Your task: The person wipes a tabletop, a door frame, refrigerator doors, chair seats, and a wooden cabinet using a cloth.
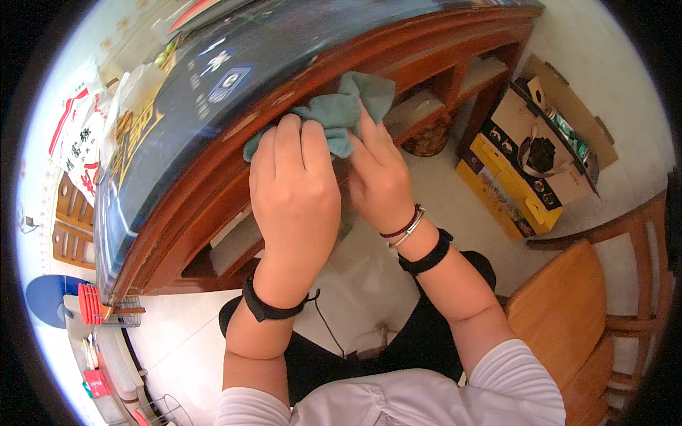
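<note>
A grey-green cloth lies bunched against the front edge of a reddish-brown wooden table. My left hand grips the cloth with its fingers bent over it, and the fingertips are hidden in the fold. To its right, my right hand holds the cloth's other part, thumb side partly out of sight. Both hands are at the table's rim, just in front of the dark printed tabletop cover. Open shelf compartments show below the edge.
At right, an open cardboard box stands by a yellow-and-black carton on the floor. A wooden chair is at my right side. White printed bags sit at the table's left end. A woven basket stands beneath the table.
</note>
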A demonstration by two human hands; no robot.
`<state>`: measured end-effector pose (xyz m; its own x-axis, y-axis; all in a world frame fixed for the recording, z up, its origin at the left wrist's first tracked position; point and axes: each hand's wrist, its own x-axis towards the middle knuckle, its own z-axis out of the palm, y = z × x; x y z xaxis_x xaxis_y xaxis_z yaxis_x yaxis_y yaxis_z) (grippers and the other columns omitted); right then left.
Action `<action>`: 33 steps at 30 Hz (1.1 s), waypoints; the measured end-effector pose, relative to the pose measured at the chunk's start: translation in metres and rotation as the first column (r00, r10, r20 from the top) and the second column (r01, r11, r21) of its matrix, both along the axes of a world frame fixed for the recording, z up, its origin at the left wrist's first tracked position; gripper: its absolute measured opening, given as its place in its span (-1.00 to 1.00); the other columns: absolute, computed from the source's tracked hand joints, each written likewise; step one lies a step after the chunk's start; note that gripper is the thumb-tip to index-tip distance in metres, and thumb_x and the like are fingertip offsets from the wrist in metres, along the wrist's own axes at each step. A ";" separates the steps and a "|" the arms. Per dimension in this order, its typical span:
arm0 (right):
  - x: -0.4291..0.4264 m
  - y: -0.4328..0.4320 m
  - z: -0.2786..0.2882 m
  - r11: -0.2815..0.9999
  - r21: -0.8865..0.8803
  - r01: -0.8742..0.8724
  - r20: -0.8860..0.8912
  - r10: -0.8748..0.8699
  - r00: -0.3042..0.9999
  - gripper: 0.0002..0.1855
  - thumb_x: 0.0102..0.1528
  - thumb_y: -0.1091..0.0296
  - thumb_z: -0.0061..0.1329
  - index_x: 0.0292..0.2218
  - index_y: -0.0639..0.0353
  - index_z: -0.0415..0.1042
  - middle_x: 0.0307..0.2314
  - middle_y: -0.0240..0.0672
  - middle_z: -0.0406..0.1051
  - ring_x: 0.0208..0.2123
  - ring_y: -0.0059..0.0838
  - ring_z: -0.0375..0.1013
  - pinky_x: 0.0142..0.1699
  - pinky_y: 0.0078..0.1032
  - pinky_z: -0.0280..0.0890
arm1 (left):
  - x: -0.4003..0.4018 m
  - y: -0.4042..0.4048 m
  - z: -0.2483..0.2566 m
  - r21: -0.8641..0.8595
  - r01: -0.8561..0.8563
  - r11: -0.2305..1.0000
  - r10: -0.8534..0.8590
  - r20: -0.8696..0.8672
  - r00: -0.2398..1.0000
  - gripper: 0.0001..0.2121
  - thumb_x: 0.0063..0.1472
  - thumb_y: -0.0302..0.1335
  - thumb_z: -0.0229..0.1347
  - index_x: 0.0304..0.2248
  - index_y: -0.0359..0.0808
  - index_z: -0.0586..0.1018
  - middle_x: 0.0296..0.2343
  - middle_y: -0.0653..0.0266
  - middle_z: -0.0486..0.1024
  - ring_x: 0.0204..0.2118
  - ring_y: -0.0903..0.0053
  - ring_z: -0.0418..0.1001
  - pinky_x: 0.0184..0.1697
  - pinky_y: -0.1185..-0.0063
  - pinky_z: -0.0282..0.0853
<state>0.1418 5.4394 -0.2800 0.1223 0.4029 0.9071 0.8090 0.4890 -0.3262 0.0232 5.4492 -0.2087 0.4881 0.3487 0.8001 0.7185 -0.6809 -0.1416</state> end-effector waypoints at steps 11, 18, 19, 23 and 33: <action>0.110 0.004 -0.007 0.993 -0.009 0.116 -0.018 -0.116 0.993 -0.62 -0.11 0.64 -0.15 -0.17 0.42 0.35 0.07 0.09 0.14 -0.01 0.16 0.26 0.11 -0.14 0.17 | 0.119 0.017 -0.001 0.031 0.051 0.998 -0.052 0.037 0.998 -0.73 -0.08 -0.65 0.02 -0.29 -0.42 0.44 -0.26 0.04 0.43 -0.23 0.17 0.40 -0.13 0.37 0.34; 0.168 0.000 -0.010 0.968 -0.122 0.218 -0.169 -0.236 0.957 -0.61 -0.02 0.56 -0.14 -0.11 0.37 0.32 0.08 0.15 0.11 0.03 0.16 0.22 0.11 -0.23 0.17 | 0.207 0.029 0.002 -0.008 0.108 0.994 -0.108 -0.022 0.994 -0.82 -0.06 -0.53 0.01 -0.39 -0.36 0.41 -0.33 0.07 0.41 -0.28 0.21 0.39 -0.22 0.42 0.35; 0.176 -0.002 -0.010 0.961 -0.138 0.238 -0.189 -0.261 0.947 -0.62 0.00 0.54 -0.13 -0.10 0.36 0.32 0.08 0.15 0.11 0.03 0.15 0.22 0.11 -0.24 0.17 | 0.224 0.033 0.001 -0.005 0.152 0.988 -0.152 0.017 0.988 -0.86 -0.07 -0.52 0.02 -0.44 -0.34 0.41 -0.38 0.10 0.39 -0.31 0.25 0.39 -0.24 0.42 0.35; 0.196 0.001 -0.019 0.966 -0.131 0.225 -0.253 -0.252 0.934 -0.57 0.03 0.40 -0.06 -0.04 0.26 0.31 0.07 0.15 0.12 0.05 0.08 0.22 0.08 -0.29 0.20 | 0.278 0.049 -0.002 0.074 0.155 0.985 -0.152 -0.043 0.987 -0.89 -0.09 -0.48 0.04 -0.52 -0.32 0.44 -0.45 0.18 0.38 -0.34 0.33 0.39 -0.27 0.47 0.36; 0.179 0.007 -0.031 0.986 -0.105 0.128 -0.233 -0.150 0.961 -0.51 -0.03 0.58 -0.10 -0.01 0.22 0.30 0.01 0.19 0.18 0.02 0.14 0.23 0.07 -0.25 0.20 | 0.237 0.047 0.009 0.006 0.155 0.988 -0.152 -0.144 0.978 -0.87 -0.09 -0.47 0.05 -0.47 -0.30 0.47 -0.42 0.19 0.40 -0.32 0.35 0.41 -0.27 0.49 0.41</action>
